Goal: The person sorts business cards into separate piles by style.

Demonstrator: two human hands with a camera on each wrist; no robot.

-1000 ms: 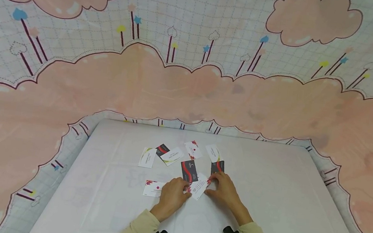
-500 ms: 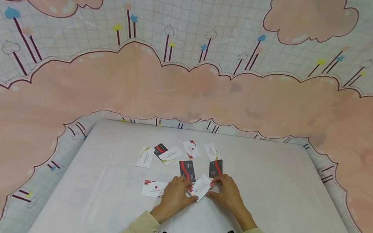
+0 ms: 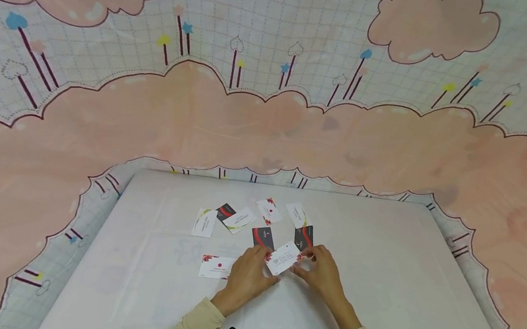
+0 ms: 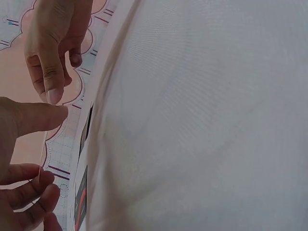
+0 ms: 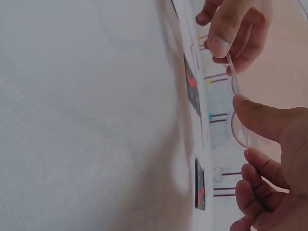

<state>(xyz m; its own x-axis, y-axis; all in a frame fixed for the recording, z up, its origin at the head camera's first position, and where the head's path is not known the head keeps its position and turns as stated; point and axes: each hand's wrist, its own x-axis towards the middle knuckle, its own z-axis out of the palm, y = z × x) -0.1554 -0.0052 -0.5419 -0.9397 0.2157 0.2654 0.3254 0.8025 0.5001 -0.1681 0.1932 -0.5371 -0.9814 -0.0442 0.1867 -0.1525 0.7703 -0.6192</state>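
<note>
Between the two hands is a white business card [image 3: 283, 258] with red floral corners. My left hand [image 3: 248, 276] pinches its left end. My right hand [image 3: 324, 279] pinches its right end with thumb and fingers. In the right wrist view the card [image 5: 233, 72] shows edge-on, raised off the table. Just behind it lies a black business card [image 3: 263, 236] with a red wave. Another black card [image 3: 304, 236] is beyond the right hand's fingers. Left of the left hand lies a red-and-white card [image 3: 216, 266], its right end partly hidden by that hand.
Farther back on the white table [image 3: 381, 260] lie a floral card [image 3: 269, 210], a green-edged white card [image 3: 297, 214], a tilted white card [image 3: 239, 219] overlapping a black one [image 3: 225, 211], and another white card [image 3: 205, 222]. A patterned cloth [image 3: 248, 128] hangs behind.
The held business card has turned from steeply slanted to nearer level and come up off the table. Both hands stay at its ends, moving only slightly. The other cards keep their places.
</note>
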